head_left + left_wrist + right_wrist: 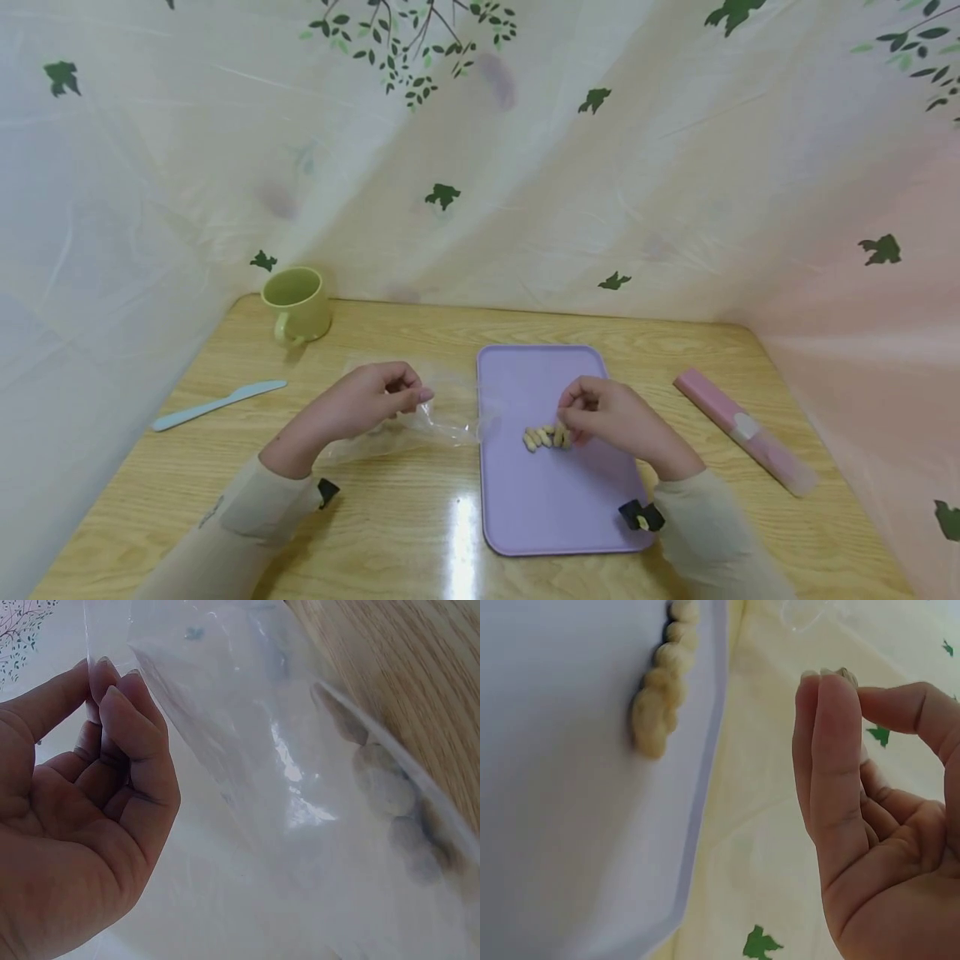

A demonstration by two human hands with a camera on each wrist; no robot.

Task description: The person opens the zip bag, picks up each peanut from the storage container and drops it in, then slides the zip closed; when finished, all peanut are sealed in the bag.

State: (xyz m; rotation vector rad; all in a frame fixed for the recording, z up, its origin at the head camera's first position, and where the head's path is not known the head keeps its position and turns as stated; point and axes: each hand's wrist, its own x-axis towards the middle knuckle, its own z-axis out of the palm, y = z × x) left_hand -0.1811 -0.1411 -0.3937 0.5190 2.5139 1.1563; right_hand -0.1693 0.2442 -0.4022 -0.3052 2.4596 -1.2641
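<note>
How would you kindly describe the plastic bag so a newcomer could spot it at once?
On the wooden table, find the purple tray. At its left edge, pinched by the left hand, is the plastic bag; unlike the opaque tray, it is see-through.

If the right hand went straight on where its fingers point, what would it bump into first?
Probably the clear plastic bag pinched by the left hand, across the purple tray; height is hard to judge, so the right hand might pass above it.
</note>
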